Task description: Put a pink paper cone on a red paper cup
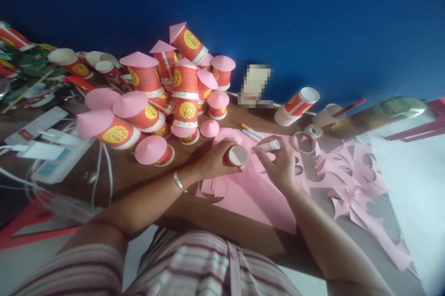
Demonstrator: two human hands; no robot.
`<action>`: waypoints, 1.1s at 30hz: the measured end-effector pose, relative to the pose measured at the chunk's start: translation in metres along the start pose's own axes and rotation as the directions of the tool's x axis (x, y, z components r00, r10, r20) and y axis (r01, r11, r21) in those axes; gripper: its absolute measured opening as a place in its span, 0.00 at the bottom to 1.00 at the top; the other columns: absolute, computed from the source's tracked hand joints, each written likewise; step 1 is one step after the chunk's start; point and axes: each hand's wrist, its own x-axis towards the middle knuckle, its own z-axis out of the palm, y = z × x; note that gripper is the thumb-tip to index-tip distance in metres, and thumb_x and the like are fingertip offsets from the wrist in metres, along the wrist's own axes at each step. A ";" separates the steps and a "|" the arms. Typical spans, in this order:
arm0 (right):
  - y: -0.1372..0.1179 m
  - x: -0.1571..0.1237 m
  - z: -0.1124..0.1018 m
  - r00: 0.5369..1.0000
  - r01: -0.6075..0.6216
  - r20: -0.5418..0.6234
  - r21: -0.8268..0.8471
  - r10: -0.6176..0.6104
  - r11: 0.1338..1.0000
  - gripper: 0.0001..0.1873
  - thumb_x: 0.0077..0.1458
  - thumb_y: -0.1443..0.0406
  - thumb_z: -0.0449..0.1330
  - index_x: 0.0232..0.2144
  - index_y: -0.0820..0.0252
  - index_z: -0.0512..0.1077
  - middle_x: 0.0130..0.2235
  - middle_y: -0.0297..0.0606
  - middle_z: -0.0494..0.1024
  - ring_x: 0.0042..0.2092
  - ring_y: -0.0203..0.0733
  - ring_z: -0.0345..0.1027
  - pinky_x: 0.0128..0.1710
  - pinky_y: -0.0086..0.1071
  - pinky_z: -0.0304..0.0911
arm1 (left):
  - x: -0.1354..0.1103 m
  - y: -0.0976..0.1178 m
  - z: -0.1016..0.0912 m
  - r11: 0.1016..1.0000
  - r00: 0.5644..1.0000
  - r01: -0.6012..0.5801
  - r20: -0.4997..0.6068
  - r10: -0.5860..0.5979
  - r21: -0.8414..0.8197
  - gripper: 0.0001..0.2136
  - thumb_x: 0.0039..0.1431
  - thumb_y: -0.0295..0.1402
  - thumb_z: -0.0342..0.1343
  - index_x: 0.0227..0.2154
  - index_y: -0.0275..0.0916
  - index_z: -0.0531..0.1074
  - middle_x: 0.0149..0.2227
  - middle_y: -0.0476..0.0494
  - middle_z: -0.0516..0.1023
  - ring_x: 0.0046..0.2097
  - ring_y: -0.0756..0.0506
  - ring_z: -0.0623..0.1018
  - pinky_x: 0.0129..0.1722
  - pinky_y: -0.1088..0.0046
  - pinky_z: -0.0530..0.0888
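Observation:
My left hand (222,159) is closed around a red paper cup (238,156), whose pale round end faces up. My right hand (281,166) grips a white glue stick (270,145) between thumb and fingers. Its narrow end points at the cup's rim, close beside it; I cannot tell whether they touch. Beneath both hands lies a pink paper sheet (257,194). Scissors (298,166) lie partly hidden by my right hand. Left of my hands stand and lie several red cups with pink cone tops, such as this one (118,133). A loose pink cone (209,128) rests near the sheet.
Pink paper offcuts (354,180) cover the right side of the table. Behind the sheet are pens (251,132), a tape roll (302,142) and stacked cups (297,106). A power strip (55,159) with white cables lies left. A blue wall (313,22) stands behind.

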 end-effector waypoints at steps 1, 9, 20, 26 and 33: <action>-0.002 0.002 0.000 1.000 0.015 0.006 -0.013 -0.015 1.000 0.10 0.59 0.58 0.66 0.33 0.55 0.71 0.31 0.34 0.79 0.30 0.41 0.73 0.31 0.35 0.71 | 0.000 0.000 0.000 1.000 1.000 0.002 0.000 -0.002 -0.001 0.31 0.48 0.40 0.73 0.52 0.41 0.66 0.56 0.35 0.75 0.59 0.34 0.75 0.59 0.50 0.72; -0.004 0.009 0.005 0.997 0.058 0.051 -0.062 -0.055 0.996 0.09 0.58 0.59 0.66 0.32 0.53 0.69 0.30 0.33 0.79 0.29 0.41 0.74 0.30 0.35 0.73 | 0.001 0.004 -0.002 1.000 1.000 0.028 0.014 -0.028 -0.008 0.29 0.48 0.39 0.73 0.51 0.42 0.67 0.54 0.38 0.76 0.59 0.34 0.75 0.58 0.51 0.73; 0.003 0.009 0.010 1.000 0.016 0.010 -0.037 -0.015 0.999 0.11 0.57 0.57 0.67 0.33 0.54 0.69 0.30 0.36 0.80 0.28 0.42 0.74 0.29 0.36 0.75 | 0.001 0.002 -0.002 1.000 1.000 -0.001 0.016 0.001 -0.011 0.31 0.48 0.39 0.73 0.53 0.42 0.67 0.55 0.36 0.76 0.58 0.35 0.76 0.59 0.52 0.73; 0.001 0.012 0.009 0.999 -0.015 0.032 -0.028 0.016 0.999 0.12 0.58 0.57 0.66 0.32 0.55 0.68 0.29 0.36 0.79 0.28 0.42 0.75 0.30 0.36 0.75 | 0.001 0.005 -0.004 1.000 1.000 0.001 0.022 -0.001 0.002 0.30 0.48 0.39 0.73 0.53 0.42 0.67 0.55 0.36 0.75 0.58 0.34 0.75 0.59 0.51 0.73; 0.005 0.010 0.010 0.999 -0.044 0.027 0.003 0.043 0.999 0.12 0.57 0.57 0.67 0.32 0.56 0.69 0.29 0.34 0.78 0.28 0.41 0.75 0.31 0.35 0.75 | 0.002 0.003 -0.002 0.999 0.999 -0.035 0.005 0.035 0.015 0.28 0.50 0.39 0.72 0.52 0.41 0.68 0.55 0.36 0.76 0.58 0.34 0.76 0.58 0.52 0.73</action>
